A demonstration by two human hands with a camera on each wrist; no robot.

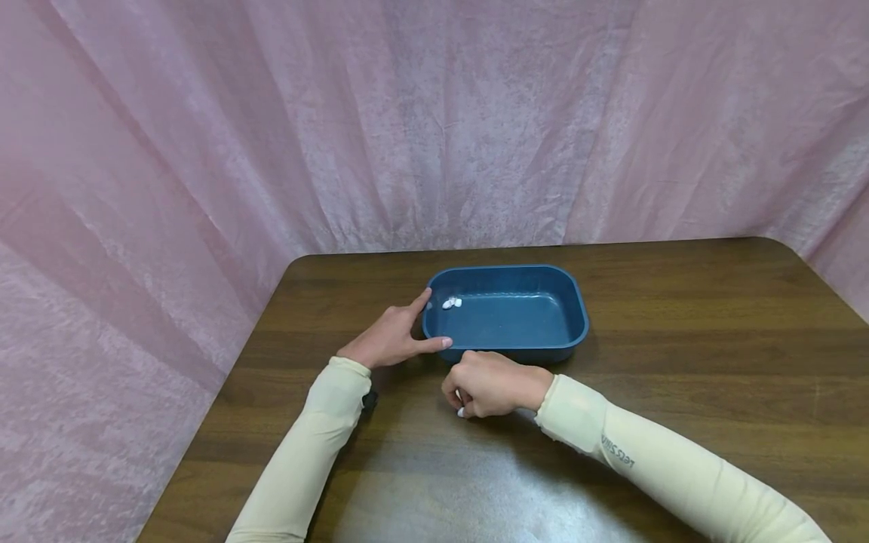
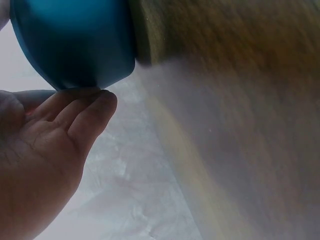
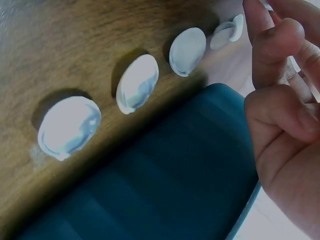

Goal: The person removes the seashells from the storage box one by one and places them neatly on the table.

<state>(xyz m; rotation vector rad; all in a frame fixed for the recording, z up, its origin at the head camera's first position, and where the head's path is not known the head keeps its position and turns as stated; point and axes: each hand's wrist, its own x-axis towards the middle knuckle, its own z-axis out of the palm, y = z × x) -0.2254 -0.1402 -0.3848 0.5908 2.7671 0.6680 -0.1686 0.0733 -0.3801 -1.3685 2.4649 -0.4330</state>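
Note:
A blue rectangular basin (image 1: 505,309) stands on the wooden table. Spread around its left end, my left hand (image 1: 394,335) has its fingers at the left rim and a straight thumb at the near rim. In the left wrist view, fingertips touch the wall of the basin (image 2: 75,45). Inside at the left lie small white shells (image 1: 452,302). Just in front of the near wall, my right hand (image 1: 492,385) has curled fingers and pinches a small white piece (image 1: 461,412), mostly hidden. Its wrist view shows several white shells (image 3: 137,84) in a row beside the basin.
The wooden tabletop (image 1: 706,362) stretches to both sides of the basin. Behind its far edge hangs a pink velvety curtain (image 1: 441,136). A dark band (image 1: 370,400) shows at the left wrist.

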